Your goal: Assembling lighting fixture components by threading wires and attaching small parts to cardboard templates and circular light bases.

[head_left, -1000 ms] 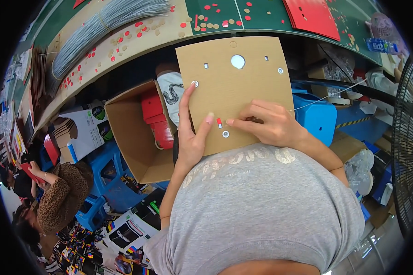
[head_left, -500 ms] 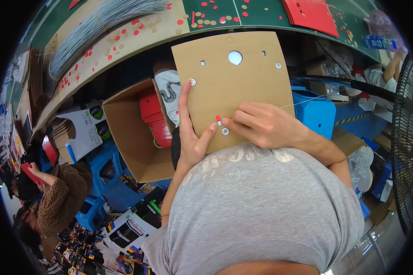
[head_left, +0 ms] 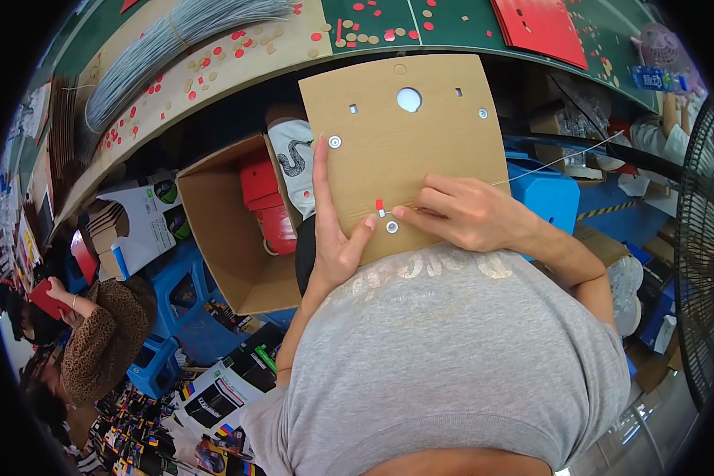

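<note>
From my head cam I'm looking down at a brown cardboard panel [head_left: 408, 151] propped against the belly of my grey shirt [head_left: 452, 349], below the edge of the green workbench [head_left: 452, 24]; left hand [head_left: 335, 230] grips its left edge, index finger stretched up along the face, thumb pressed on the front; right hand [head_left: 464, 213] has fingertips pinched on a thin white string [head_left: 555, 163] right by a small red tab [head_left: 379, 205] near the lower edge; open cardboard box [head_left: 230, 230] sits to the left with a red thing inside; another person in a leopard top [head_left: 95, 349] is far left.
</note>
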Demonstrator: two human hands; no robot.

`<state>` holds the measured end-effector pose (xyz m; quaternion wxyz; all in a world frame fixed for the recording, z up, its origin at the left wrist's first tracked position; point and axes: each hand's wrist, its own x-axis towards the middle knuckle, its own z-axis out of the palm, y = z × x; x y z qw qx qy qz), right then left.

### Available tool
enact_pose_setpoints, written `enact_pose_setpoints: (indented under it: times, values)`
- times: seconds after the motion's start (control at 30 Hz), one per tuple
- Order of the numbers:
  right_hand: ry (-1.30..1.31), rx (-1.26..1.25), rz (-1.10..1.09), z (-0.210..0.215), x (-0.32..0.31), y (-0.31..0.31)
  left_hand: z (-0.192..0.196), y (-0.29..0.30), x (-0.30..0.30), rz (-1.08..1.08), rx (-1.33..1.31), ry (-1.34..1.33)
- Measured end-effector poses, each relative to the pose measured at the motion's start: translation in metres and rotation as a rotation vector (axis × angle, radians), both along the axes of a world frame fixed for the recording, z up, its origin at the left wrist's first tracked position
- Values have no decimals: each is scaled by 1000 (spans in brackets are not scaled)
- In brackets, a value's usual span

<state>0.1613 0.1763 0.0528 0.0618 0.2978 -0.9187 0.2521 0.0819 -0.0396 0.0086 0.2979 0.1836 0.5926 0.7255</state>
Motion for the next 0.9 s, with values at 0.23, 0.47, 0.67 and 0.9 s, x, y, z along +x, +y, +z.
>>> enact_pose_setpoints:
  times: [0.23,0.47,0.67,0.9]
  values:
    - [1,6,44,-2,-2,-1,1,-1,3,19,2,-3]
    - [-7,20,46,-2,-5,-6,-5,-2,0,-8,-22,54]
    - [-35,-38,-10,0,-4,3,11,3,2,41,80,-156]
    - [4,-75,-36,1,-10,-13,4,1,1,18,21,-36]
